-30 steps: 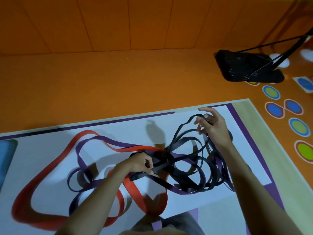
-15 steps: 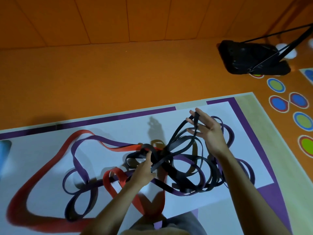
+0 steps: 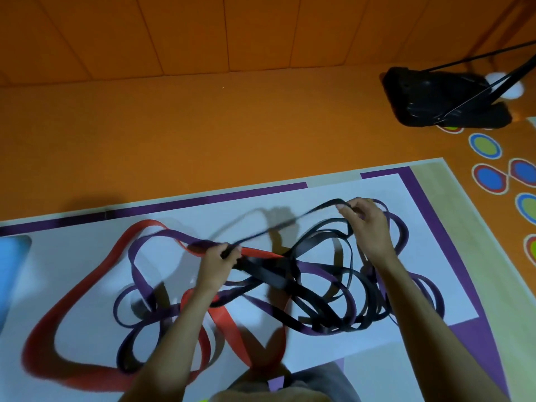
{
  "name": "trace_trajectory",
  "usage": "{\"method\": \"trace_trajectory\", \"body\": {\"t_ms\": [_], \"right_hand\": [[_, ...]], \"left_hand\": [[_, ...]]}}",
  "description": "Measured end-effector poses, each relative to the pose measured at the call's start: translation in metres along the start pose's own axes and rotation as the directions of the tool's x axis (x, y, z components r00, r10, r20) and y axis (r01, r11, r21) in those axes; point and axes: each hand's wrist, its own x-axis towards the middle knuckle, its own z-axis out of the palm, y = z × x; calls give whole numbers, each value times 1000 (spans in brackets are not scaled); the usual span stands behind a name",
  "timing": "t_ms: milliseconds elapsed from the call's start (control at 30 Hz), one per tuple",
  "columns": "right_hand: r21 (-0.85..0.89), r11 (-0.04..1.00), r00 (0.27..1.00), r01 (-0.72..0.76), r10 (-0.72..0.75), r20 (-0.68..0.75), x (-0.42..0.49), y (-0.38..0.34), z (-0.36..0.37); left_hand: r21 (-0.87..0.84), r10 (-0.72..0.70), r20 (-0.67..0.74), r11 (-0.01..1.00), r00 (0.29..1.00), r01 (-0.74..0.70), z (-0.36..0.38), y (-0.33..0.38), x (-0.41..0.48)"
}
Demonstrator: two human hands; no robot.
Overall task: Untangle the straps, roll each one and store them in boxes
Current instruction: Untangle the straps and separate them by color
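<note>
Under both hands: orange floor (image 3: 232, 126), with a white mat (image 3: 179, 213) bordered in purple laid flat on it. Person seated at the mat's near edge, both forearms reaching out over it.

Red strap (image 3: 224, 322): widest band. One big loop lies left of the left hand, and more folds lie under the left forearm.

Purple strap (image 3: 136, 271): narrower. Loops lie left of and below the left hand; other loops show beyond and to the right of the right hand. It crosses the red strap in several places.

Black strap (image 3: 272, 275): thinnest, many coils heaped between the two forearms, on top of red and purple. One stretch is raised off the mat and runs between the hands.

Black bag (image 3: 429, 97): on the floor, well beyond the right hand, thin dark rods leaning over it.

Blue object (image 3: 11, 271): far left of the left hand, cut by the frame edge.

Left hand (image 3: 220, 259): fist closed round the raised black stretch.

Right hand (image 3: 368, 224): thumb and fingers pinching the other end of that stretch, at a fold.

Coloured ovals (image 3: 485, 146): printed on the floor, right of the right hand.
</note>
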Motion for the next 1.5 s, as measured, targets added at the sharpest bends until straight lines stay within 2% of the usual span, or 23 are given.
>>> {"method": "trace_trajectory", "body": {"t_ms": [67,167,233,300,367,400,433,500,567,633,667,700,800,933,1000,1033,1133,1200,1333,1400,1500], "right_hand": [[50,998,997,-38,35,65,2,-1,6],[105,992,990,-69,55,127,4,-7,20],[98,994,986,-56,40,162,5,-13,31],[125,991,980,-40,14,200,6,-21,41],[159,987,975,-40,3,223,7,-28,48],[177,983,973,-41,-1,233,7,-31,50],[193,980,970,-43,-5,242,7,-33,51],[215,976,966,-45,-13,260,5,-37,52],[229,972,961,-44,-21,276,4,-38,52],[238,970,957,-44,-27,290,3,-35,51],[241,969,955,-49,-25,296,3,-34,51],[245,968,953,-54,-24,302,3,-33,51],[262,963,948,-64,-23,316,2,-33,54],[321,944,939,-81,-36,343,-3,-33,65],[348,932,929,-101,-36,369,-6,-35,68],[358,927,924,-110,-38,381,-7,-37,70],[394,907,908,-150,-31,417,-14,-42,74],[441,877,892,-188,-35,450,-20,-47,77],[519,801,839,-298,-39,543,-38,-62,81],[507,790,781,-345,-58,621,-47,-66,85],[417,858,687,-300,-110,718,-61,-63,94]], "left_hand": [[74,-9,-150,997,989,21,-16,-5,16],[222,-54,-364,965,930,143,-32,-5,32],[218,-92,-425,955,901,200,-31,1,28],[272,-26,-408,951,913,148,-21,3,19],[355,52,-316,932,947,67,0,3,8],[388,48,-250,920,967,54,11,5,1],[402,32,-186,914,982,46,23,4,-3],[345,-90,-98,931,991,118,42,5,-8],[192,-223,-61,954,973,231,50,5,-12],[-104,-346,-62,935,936,339,52,11,-20],[-238,-386,-15,897,923,371,52,16,-25],[-320,-381,64,868,922,381,53,21,-32],[-258,-275,353,890,894,376,58,37,-63],[-144,-116,504,966,856,216,74,41,-77],[-143,-86,567,969,819,201,82,47,-81],[-155,-114,550,960,827,235,84,51,-81],[-132,-157,375,966,914,221,96,48,-72],[-165,-213,265,951,940,262,103,47,-67],[-448,-302,154,827,941,339,114,57,-74],[-342,-288,78,891,954,297,117,57,-73],[-72,-171,-52,983,984,167,113,49,-67]]}}
